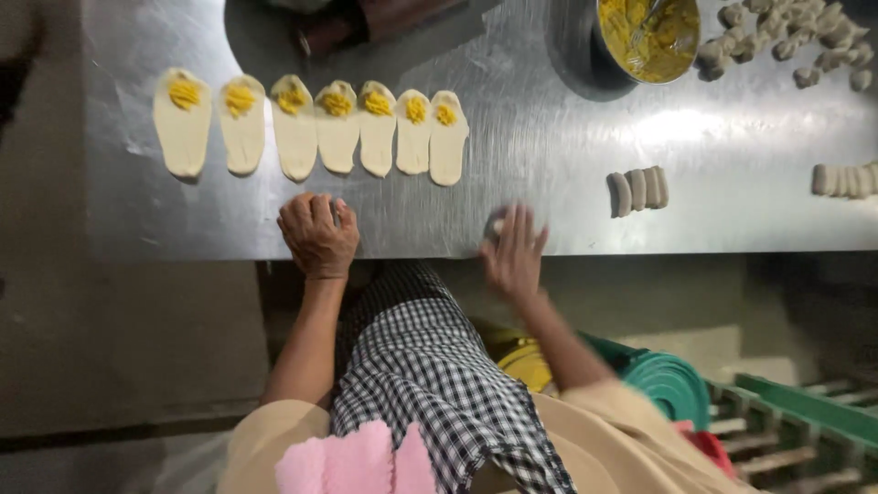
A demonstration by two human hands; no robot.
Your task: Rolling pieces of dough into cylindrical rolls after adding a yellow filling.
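Observation:
My left hand (316, 234) rests on the steel table (549, 137) with its fingers curled over something grey that is mostly hidden. My right hand (514, 252) is blurred, its fingers spread and pressing on a small pale piece near the table's front edge. A row of several flat oval dough pieces (311, 128) lies just beyond my left hand, each topped with a dab of yellow filling at its far end.
A metal bowl of yellow filling (647, 37) with a spoon stands at the back right. Small dough lumps (786, 41) are heaped beside it. Short dough rolls (637, 190) lie to the right, more rolls (846, 179) at the edge. Green crates (786, 412) sit below.

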